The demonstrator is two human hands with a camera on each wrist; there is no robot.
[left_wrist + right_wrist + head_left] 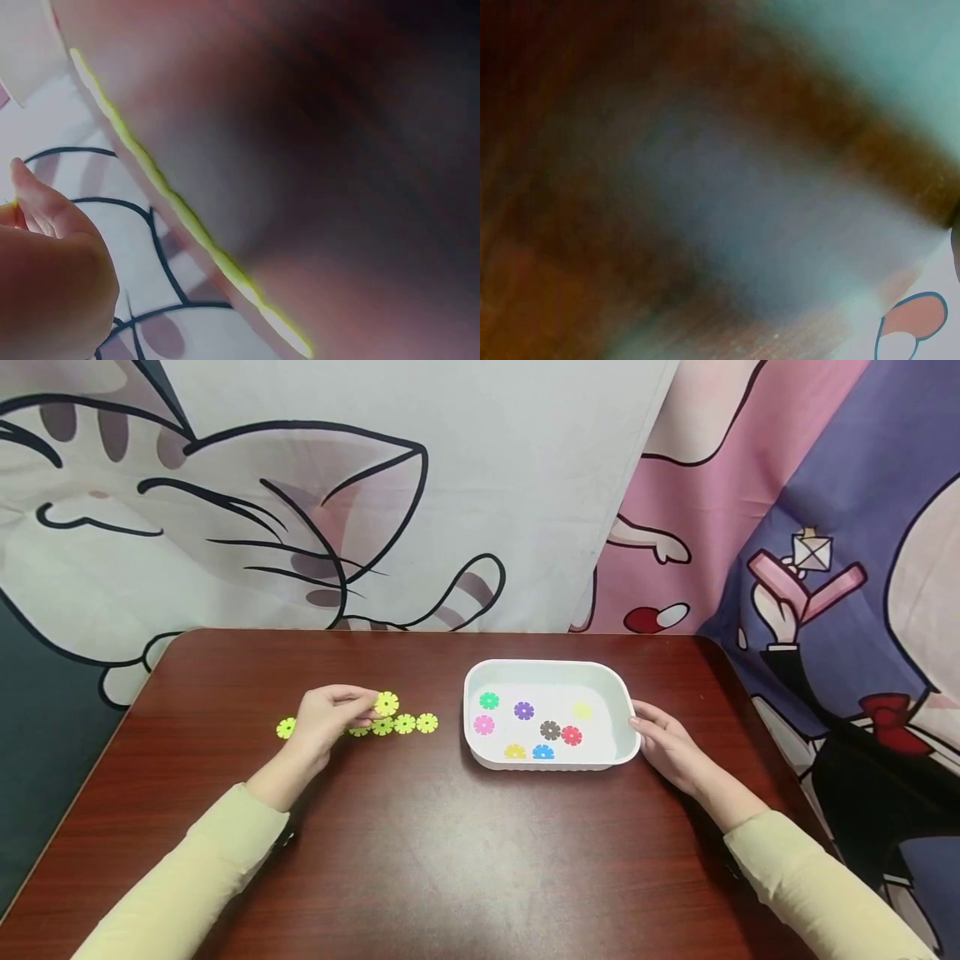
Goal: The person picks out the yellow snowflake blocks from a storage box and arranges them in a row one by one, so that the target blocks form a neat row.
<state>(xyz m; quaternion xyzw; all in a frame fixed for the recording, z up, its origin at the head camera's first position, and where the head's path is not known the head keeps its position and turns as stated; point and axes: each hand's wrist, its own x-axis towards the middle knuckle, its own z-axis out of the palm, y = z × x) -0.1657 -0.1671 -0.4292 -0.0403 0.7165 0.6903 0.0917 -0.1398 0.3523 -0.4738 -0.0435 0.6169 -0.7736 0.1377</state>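
My left hand (327,717) pinches a yellow-green notched plastic disc (386,703), flower-shaped, between thumb and fingertips. Just under it, a row of matching yellow-green discs (405,723) lies on the table, partly hidden behind the hand; one disc (286,727) shows at the row's left end. With the thumb over the rim, my right hand (670,745) grips the right side of a white tray (551,672). Inside the tray lie several single discs, among them a purple disc (523,711), a red disc (572,735) and a pale yellow disc (582,710).
The brown wooden table (450,860) ends at a back edge just behind the tray. Behind that hangs a white cloth (525,485) with cartoon drawings. The right wrist view is mostly blurred; the left wrist view shows the hand (56,270) at its edge.
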